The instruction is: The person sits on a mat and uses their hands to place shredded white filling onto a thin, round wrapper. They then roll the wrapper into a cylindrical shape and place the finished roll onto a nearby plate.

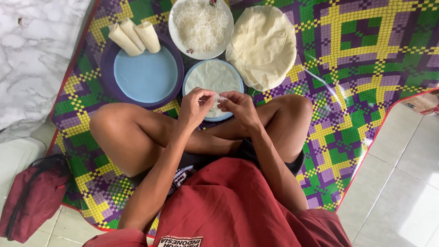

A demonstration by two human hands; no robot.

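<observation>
Three finished rolls [133, 36] are sitting on the purple tray [109, 68], so work is partly done, judging by the big wrapper stack [263, 45] and noodle plate [201, 27] left. Both hands, left hand [195, 107] and right hand [238, 107], are pinching a thin wrapper sheet [218, 97] between fingertips, each grip closed on it, just above the small plate [213, 77] on the mat [366, 68].

The person wears a loose dark red short-sleeved cotton shirt [238, 210] with a white-and-black printed patch at its lower edge and dark shorts [256, 153], while the bare forearms, left hand [195, 108], right hand [238, 108] and legs are uncovered.
</observation>
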